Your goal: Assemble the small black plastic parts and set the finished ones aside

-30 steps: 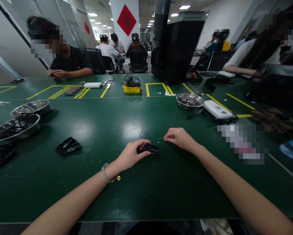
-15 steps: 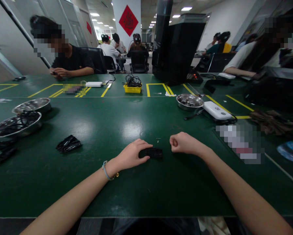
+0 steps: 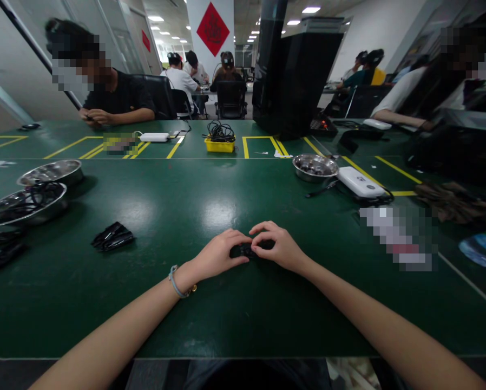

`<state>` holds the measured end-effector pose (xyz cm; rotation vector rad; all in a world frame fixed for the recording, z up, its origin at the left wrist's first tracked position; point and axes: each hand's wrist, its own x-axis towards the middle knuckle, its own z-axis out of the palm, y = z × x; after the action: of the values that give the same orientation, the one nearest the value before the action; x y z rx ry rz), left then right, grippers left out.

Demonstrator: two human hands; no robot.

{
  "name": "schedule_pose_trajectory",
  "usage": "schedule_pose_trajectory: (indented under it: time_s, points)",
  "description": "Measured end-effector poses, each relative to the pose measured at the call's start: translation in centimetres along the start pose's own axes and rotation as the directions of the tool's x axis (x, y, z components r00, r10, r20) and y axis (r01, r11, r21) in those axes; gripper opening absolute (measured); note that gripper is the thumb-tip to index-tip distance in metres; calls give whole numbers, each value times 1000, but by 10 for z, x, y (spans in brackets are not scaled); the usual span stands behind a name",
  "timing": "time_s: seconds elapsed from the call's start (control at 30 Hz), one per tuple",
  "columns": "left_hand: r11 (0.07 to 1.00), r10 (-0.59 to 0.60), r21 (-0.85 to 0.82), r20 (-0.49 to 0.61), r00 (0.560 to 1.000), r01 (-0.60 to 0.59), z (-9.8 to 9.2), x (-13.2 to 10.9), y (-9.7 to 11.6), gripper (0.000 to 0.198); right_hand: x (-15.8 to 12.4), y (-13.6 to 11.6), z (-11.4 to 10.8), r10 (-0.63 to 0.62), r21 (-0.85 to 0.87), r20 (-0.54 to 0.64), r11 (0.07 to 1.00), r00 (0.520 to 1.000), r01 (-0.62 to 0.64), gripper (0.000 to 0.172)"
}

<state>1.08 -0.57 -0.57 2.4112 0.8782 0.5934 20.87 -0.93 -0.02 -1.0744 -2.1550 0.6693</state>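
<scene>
A small black object [image 3: 243,250] lies on the green table [image 3: 210,319], in front of me at the middle. My left hand [image 3: 222,252] is closed on its left end, thumb on the near side and fingers on the far side. From the right, my right hand [image 3: 277,246] reaches over the object, thumb and index finger brought together in a pinch at its right part. Anything between those fingertips is too small to make out. Further left lies a crumpled black plastic bag [image 3: 113,236].
Two metal bowls [image 3: 27,208] stand at the left, the nearer one holding black cables. At the right are another metal bowl [image 3: 315,168] with small parts and a white device [image 3: 360,182]. A yellow tray [image 3: 219,144] of cables sits further back. People sit across the table.
My right hand has moved left from beside the object onto it, and its fist has loosened into a pinch. My left hand has stayed on the object.
</scene>
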Motion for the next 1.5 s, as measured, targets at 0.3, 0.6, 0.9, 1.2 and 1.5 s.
schedule_pose_trajectory:
  time_s: [0.3, 0.6, 0.9, 1.2, 1.5]
  points:
    - [1000, 6, 2, -12, 1000, -6, 3, 0, -4, 31, -1, -1, 5, -10, 7, -22, 1000, 1000, 11, 5]
    - [1000, 11, -5, -16, 1000, -11, 2, 0, -3, 30, -1, -3, 7, -60, -31, -12, 998, 998, 60, 6]
    - [1000, 6, -5, -29, 1000, -6, 3, 0, -2, 33, -2, -3, 9, -18, -92, 23, 996, 1000, 20, 6]
    - [998, 58, -16, -37, 998, -59, 4, -1, -1, 39, -1, -8, 7, 42, -88, 28, 995, 999, -39, 7]
    - [980, 161, 116, -1, 987, -160, 5, -3, -5, 37, -1, -5, 8, 61, -89, 11, 994, 998, -60, 7]
